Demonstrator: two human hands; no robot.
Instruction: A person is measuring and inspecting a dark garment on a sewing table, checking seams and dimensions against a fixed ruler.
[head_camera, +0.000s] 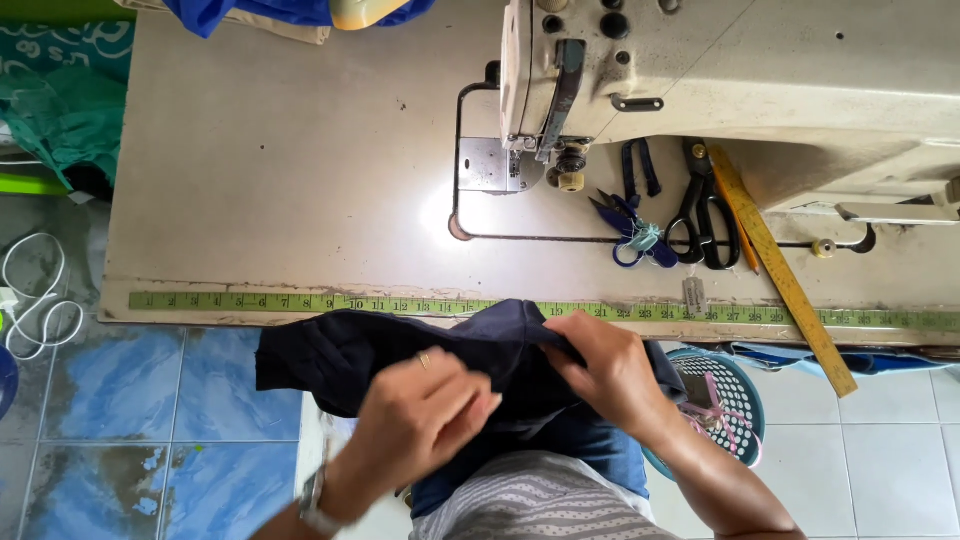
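Desk: a worn, pale desk (280, 180) fills the top of the view, with a tape measure (400, 304) stuck flat along its near edge.
Machine: a cream sewing machine (720, 70) stands at the far right of the desk, its needle end over a metal plate (485, 165).
Tools: blue snips (630, 225), black scissors (705, 215) and a yellow ruler (780, 270) lie close together under the machine arm; the ruler slants down past the desk edge.
Far corner: blue fabric (270, 12) sits at the top edge, green fabric (60, 100) off the desk to the left.
Floor: blue mottled tiles at left with a white cord (35, 300); a teal basket (735, 395) stands just right of the person's knee.
In the way: nothing lies between the cloth and the needle; the desk there is bare.
Cloth: a dark navy cloth (340, 360), soft and creased, bunched in folds, held over the lap just in front of the desk edge, its top fold overlapping the tape.
Left hand (425, 415): closed, fingers curled, pinching the cloth's near fold; a ring and wristwatch show.
Right hand (610, 370): closed on the cloth's upper right part, fingers pressed into the fold.
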